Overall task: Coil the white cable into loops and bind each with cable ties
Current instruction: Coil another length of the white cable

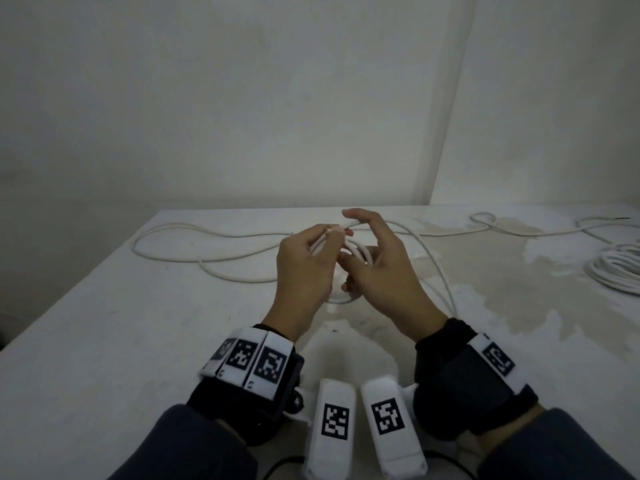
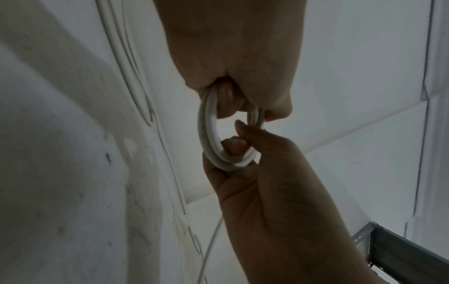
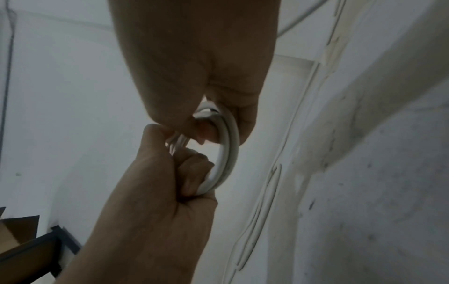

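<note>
So I'm mid-coil here: both hands are up off the table [image 1: 104,306] with a small coil [image 2: 213,142] of the white cable [image 1: 207,261] held between them, a couple of turns so far by the look of the wrist views. My left hand [image 1: 304,268] has its fingers curled round one side of the coil, pinching the strands together near the top, and my right hand [image 1: 384,268] has a finger hooked through the middle while the index and thumb sit fairly spread, guiding the next stretch of cable over the top. Most of the cable is loose on the table, snaking off to the left and trailing away to the right, so I'd say we're early in this loop. The next move, as I read it, wants the right hand to feed another turn round without letting the ones already made spring open, so the left grip has to stay firm. No ties on this coil that I can see, and I can't spot any cable ties at all. Containers: only a corner of a cardboard box [image 3: 14,230] shows in the right wrist view, contents hidden. There's another wound bundle [image 1: 620,271] at the far right edge of the table.
</note>
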{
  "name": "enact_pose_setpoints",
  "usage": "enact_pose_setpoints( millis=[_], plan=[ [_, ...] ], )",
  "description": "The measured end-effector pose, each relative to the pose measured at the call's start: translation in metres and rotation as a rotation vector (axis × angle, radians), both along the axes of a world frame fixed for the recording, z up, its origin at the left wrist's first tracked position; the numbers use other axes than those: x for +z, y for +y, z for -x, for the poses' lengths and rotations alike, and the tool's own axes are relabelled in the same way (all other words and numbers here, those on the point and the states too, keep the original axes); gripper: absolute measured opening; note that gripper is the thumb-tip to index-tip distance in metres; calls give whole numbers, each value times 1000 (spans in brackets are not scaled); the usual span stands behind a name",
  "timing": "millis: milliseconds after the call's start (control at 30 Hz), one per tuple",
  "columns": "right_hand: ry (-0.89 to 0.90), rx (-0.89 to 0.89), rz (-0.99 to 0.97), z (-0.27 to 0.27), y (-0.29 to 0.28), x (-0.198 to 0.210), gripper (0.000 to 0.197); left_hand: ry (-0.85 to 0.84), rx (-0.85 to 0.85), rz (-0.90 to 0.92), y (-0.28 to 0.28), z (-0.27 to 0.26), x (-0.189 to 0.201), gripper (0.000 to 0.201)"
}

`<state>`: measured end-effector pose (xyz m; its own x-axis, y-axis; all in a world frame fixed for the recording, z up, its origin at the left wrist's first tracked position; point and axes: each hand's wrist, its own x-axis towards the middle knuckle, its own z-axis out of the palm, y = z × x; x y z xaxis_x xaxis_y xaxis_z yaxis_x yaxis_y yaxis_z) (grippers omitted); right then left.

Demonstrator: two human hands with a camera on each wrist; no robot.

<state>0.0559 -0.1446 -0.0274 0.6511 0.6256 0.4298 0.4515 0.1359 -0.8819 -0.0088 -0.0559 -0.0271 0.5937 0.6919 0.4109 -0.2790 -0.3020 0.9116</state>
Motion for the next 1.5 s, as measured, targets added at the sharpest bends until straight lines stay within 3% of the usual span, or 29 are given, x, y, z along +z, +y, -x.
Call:
enact_pose_setpoints(
  millis=[67,167,300,467,600,767,900,967,1100,1267,1367,1500],
  plan=[
    [-229,-181,101,-5,-1,2,39,-37,62,-104,3,1,3,17],
    [-486,-443,287,-13,-5,10,46,-78,124,-229,7,3,12,14],
    [-573,-505,78,-20,2,22,34,-140,146,-279,11,-4,31,13],
    [-297,-119,-128,-27,4,45,14,-224,103,-232,14,-14,59,12],
    [35,257,-214,-28,-1,60,13,-270,68,-144,10,-19,73,15],
    [270,467,-197,-32,-3,60,27,-220,-75,68,1,-22,68,22],
    [388,356,-270,-41,-6,53,35,-49,-195,40,-2,-26,63,16],
    [455,241,-359,-48,-8,47,36,65,-247,20,-1,-28,58,30],
    [646,86,-610,-67,-18,33,36,373,-265,-48,5,-27,53,35],
    [797,66,-804,-83,-25,23,36,852,-515,-279,9,-23,33,39],
    [806,48,-810,-84,-24,20,36,840,-612,-199,11,-21,27,24],
    [838,39,-837,-89,-25,15,36,551,-670,21,23,-19,26,27]
  ],
)
